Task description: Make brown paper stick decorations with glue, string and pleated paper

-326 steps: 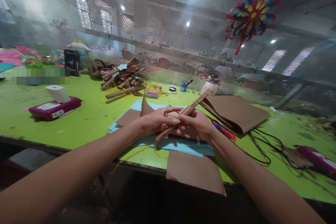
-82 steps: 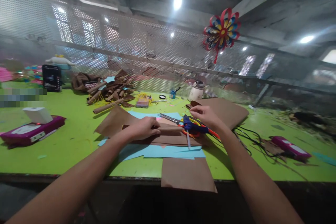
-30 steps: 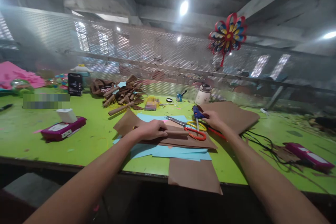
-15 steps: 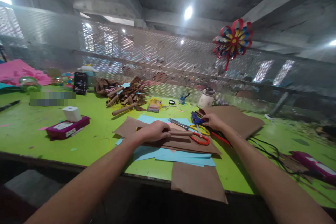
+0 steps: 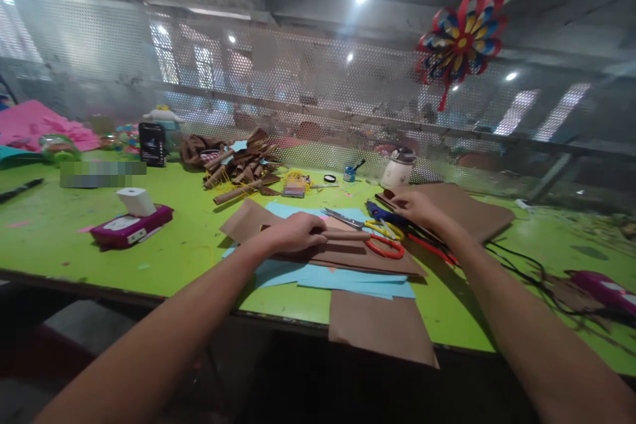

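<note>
My left hand (image 5: 301,232) is closed around a thin rolled brown paper tube (image 5: 348,236), held low over brown paper sheets (image 5: 348,262). My right hand (image 5: 420,207) has its fingers bent together at a curled piece of brown paper (image 5: 389,194), just behind a blue glue gun (image 5: 382,213). What lies between those fingertips is hidden. Scissors (image 5: 385,247) with red and yellow handles lie on the sheets between my hands, blades pointing left. Light blue paper (image 5: 328,281) shows beneath the brown sheets.
Brown paper tubes (image 5: 238,172) are heaped at the back. A white jar (image 5: 397,169) and a small blue bottle (image 5: 350,174) stand near the mesh screen. A purple power strip (image 5: 132,226) is at left; black cables (image 5: 527,281) run on the right. One brown sheet (image 5: 382,324) overhangs the front edge.
The view has tilted down slightly. My right hand has shifted a little away from me, from the glue gun toward the curled brown paper. My left hand keeps the tube in nearly the same place.
</note>
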{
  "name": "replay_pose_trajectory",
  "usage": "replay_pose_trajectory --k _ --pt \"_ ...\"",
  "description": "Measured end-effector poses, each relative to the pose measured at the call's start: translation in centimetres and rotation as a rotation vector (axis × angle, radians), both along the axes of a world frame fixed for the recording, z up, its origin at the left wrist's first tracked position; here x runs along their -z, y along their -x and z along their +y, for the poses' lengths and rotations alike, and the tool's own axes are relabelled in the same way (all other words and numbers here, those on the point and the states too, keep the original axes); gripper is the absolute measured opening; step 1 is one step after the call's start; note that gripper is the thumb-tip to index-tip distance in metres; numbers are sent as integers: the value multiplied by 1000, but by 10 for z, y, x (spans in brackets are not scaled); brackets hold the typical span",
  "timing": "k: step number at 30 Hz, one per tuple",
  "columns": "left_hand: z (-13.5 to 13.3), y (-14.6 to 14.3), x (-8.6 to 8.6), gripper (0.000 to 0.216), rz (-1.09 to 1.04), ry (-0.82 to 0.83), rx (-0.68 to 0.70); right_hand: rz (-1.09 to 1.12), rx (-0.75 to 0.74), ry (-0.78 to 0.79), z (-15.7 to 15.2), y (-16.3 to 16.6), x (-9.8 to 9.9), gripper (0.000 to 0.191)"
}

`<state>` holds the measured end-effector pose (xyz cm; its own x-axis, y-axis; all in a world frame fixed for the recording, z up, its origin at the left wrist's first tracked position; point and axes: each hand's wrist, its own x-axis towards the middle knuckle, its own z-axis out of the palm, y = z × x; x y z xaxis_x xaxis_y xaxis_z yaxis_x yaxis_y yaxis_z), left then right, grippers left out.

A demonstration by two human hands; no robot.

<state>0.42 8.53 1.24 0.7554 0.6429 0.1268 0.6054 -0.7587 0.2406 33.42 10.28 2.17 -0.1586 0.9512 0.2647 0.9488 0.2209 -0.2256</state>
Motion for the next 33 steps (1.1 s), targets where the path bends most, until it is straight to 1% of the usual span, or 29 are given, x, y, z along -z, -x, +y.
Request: replay_pose_trajectory --k 2,3,6,7,9,12,14,16,21,26,33 --pt "-1 0 -1 32 -4 10 2 103 -10 -130 -13 16 -9 25" --pt "-1 -1 -2 32 -6 16 0 154 -55 -154 -20 27 -13 24" --pt "-4 -2 -4 32 -15 23 -10 273 -284 -126 -41 66 -17 25" --pt "-4 -2 -4 32 -19 22 -8 269 -335 -121 -47 78 -14 25" --pt "-6 -3 -5 31 -28 22 -1 193 -395 -136 -56 100 -6 26" --pt "-6 -4 -5 29 -35 18 10 30 -437 -81 -62 116 8 26" --pt "-6 -5 -5 28 -39 10 15 -38 -426 -43 -63 118 15 24" --pt "-7 -5 -5 26 -43 5 19 -56 -416 -34 -64 116 17 23" --pt "-10 -8 -6 24 -61 -9 21 2 -410 -71 -68 111 14 23" --pt "-8 -10 -5 24 -72 -58 21 44 -425 -97 -67 110 16 20" --pt "-4 -9 -4 30 -51 -56 38 -11 -403 -86 -65 107 17 19"
